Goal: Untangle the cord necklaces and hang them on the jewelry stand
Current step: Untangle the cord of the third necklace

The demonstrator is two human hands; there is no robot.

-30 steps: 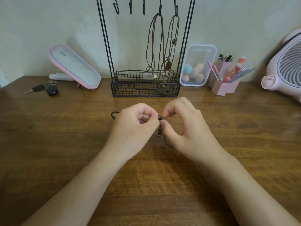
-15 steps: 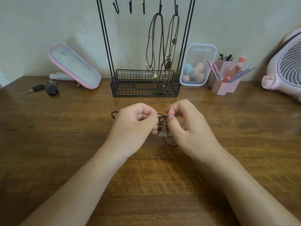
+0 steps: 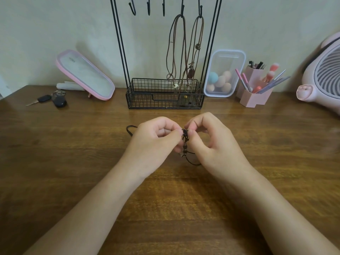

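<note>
A dark cord necklace point(image 3: 185, 139) with small beads is pinched between both hands just above the wooden table. My left hand point(image 3: 156, 142) grips its knotted part from the left and my right hand point(image 3: 211, 142) from the right, fingertips almost touching. A loop of the cord point(image 3: 129, 130) trails out on the table left of my left hand; another strand curls below my right hand. The black wire jewelry stand point(image 3: 165, 94) stands behind, at the wall. Two brown cord necklaces point(image 3: 184, 52) hang from its two right hooks; the three left hooks are bare.
A pink-framed mirror point(image 3: 84, 75) leans left of the stand, with keys point(image 3: 53, 100) beside it. Right of the stand are a clear box of sponges point(image 3: 223, 73), a pink brush holder point(image 3: 255, 89) and a pink fan point(image 3: 323, 78).
My hands parted a little and came back together on the knot. The beaded bit of the cord now hangs more in view between my fingers.
</note>
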